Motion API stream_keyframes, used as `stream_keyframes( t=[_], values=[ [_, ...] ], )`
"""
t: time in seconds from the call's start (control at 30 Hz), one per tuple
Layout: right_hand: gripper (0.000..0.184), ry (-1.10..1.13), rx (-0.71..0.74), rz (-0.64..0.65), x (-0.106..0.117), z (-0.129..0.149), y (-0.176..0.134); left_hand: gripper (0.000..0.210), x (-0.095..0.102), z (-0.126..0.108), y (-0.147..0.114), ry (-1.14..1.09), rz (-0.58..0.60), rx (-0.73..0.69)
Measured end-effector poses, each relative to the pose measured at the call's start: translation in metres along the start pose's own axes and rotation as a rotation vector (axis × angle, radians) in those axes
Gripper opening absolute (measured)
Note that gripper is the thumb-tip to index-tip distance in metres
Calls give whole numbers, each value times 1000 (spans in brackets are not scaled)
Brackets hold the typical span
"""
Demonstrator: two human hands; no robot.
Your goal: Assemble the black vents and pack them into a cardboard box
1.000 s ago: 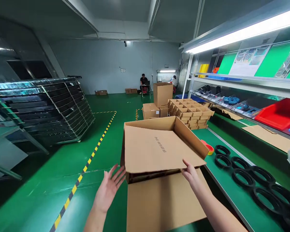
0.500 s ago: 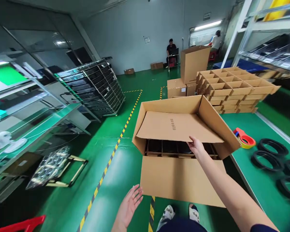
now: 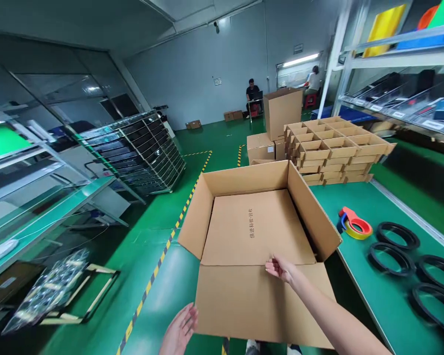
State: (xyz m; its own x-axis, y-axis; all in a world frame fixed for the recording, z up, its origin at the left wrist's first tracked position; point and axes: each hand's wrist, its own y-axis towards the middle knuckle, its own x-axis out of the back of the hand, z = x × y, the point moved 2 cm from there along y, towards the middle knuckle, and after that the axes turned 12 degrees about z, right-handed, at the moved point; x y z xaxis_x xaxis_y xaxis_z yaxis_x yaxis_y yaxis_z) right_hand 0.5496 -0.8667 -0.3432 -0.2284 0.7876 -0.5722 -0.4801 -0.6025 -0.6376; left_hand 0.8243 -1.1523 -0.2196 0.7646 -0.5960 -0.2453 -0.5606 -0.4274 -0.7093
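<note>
In front of me stands an open cardboard box (image 3: 313, 212) with its flaps spread outward. Inside it a cardboard sheet (image 3: 259, 227) with a printed line of characters lies flat, hiding whatever is beneath. My right hand (image 3: 279, 268) hovers by the sheet's near edge, over the box's front flap (image 3: 251, 305). Its fingers are loosely bent and apart, with nothing visible in them. Beside the left edge of that flap is my left hand (image 3: 181, 325), palm inward, fingers spread and holding nothing; I cannot tell whether it touches the cardboard.
On the green table at right lie a red tape dispenser (image 3: 355, 224), several black rings (image 3: 394, 259) and stacked cardboard dividers (image 3: 340, 148). More boxes (image 3: 261, 147) stand behind. A wire rack cart (image 3: 140, 148) is at left. Two people sit in the background, one near a laptop.
The cardboard sheet has dropped from a raised tilt to lying flat, covering the dark items in the box. My right hand has let go of its edge and come nearer.
</note>
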Motion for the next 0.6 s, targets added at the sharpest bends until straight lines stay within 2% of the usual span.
stream_keyframes(
  t=[0.1, 0.2, 0.23, 0.3, 0.37, 0.4, 0.43, 0.5, 0.6],
  values=[
    [28, -236, 59, -36, -1, 16, 10, 15, 2, -30, 21, 27, -79, -92],
    [24, -487, 224, -52, -7, 36, 16, 11, 3, -76, 47, 14, -188, -266],
    [33, -645, 294, -62, -9, 43, 17, 9, 1, -94, 57, 8, -214, -321],
    [56, -1130, 377, -120, -11, 55, 24, 6, -7, -131, 75, 6, -209, -399],
    [65, -1638, 359, -205, -7, 64, 36, 12, -26, -166, 92, 33, -124, -439],
    [65, -1797, 329, -234, -4, 67, 44, 17, -38, -182, 99, 60, -60, -453],
    [65, -1858, 305, -244, 0, 69, 52, 22, -53, -195, 105, 94, 3, -461],
    [65, -1841, 314, -230, 6, 72, 67, 34, -88, -211, 116, 158, 171, -432],
    [63, -1721, 372, -217, 2, 72, 76, 56, -137, -211, 125, 143, 531, -383]
  ],
)
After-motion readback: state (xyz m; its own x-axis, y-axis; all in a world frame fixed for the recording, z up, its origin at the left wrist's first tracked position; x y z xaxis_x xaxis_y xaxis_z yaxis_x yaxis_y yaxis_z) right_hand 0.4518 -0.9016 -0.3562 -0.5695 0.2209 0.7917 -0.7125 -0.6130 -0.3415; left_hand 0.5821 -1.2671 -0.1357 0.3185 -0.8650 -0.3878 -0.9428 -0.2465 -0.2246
